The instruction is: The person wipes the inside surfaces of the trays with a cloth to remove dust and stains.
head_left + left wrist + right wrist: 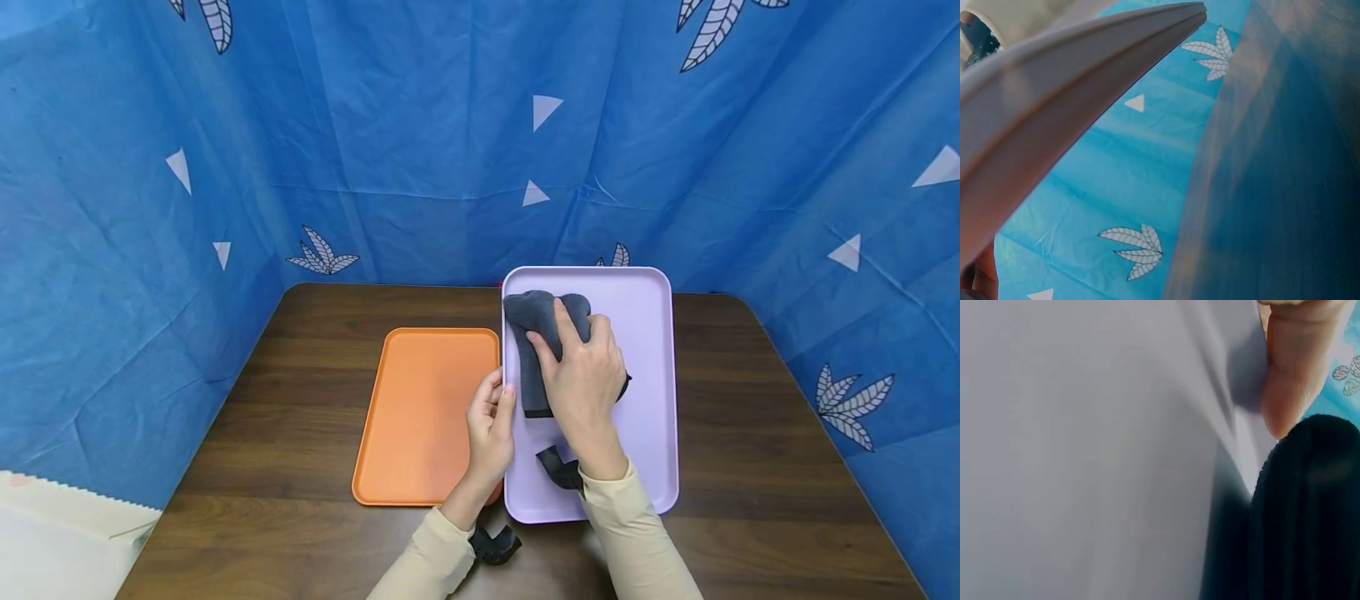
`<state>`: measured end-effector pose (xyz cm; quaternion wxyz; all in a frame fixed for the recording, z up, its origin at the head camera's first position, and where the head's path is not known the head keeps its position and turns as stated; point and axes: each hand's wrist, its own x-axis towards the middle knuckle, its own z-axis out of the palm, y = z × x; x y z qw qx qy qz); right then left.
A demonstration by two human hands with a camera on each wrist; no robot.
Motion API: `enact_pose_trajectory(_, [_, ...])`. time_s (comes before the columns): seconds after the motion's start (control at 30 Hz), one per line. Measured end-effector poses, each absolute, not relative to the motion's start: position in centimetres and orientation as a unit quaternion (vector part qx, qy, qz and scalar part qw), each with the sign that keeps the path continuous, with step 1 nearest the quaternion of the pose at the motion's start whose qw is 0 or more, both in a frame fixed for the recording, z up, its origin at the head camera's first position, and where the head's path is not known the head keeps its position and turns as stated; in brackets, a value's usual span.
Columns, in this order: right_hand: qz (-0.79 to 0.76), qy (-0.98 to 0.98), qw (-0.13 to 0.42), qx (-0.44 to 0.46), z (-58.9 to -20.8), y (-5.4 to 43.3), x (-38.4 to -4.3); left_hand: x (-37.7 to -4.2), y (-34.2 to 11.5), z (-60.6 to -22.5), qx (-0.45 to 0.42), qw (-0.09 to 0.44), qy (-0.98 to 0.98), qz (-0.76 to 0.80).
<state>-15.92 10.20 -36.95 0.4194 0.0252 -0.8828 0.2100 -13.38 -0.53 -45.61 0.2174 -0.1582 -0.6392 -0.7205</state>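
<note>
A dark brown wood-grain counter (pixel 765 467) stands before a blue fabric curtain (pixel 420 108), printed with white triangles and leaves, that runs from ten o'clock round to two. The left hand (pixel 491 425) grips a lavender rectangular tray (pixel 637 400) at its nine o'clock rim; the right hand (pixel 588 375) holds a dark-grey, black-edged cloth (pixel 531 375) against its surface, toward eleven. At nine o'clock from it lies an orange rectangular tray (pixel 420 408).

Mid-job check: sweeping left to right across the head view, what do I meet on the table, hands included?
Orange tray → left hand → purple tray. The cloth and right hand overlap each other in front of the purple tray, so I leave them unordered.
</note>
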Motion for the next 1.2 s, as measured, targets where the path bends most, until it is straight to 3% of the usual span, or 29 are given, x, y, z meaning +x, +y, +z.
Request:
enact_pose_trajectory(0.4, [0.213,-0.882,0.42,0.006,-37.0,12.0,-15.9,-13.3,-0.6,-45.2,-0.143,0.196,-0.627,-0.74])
enact_pose_trajectory(1.2, [0.239,-0.898,0.356,-0.101,-37.5,17.9,-15.2,-13.3,-1.1,-44.9,-0.127,0.193,-0.642,-0.731])
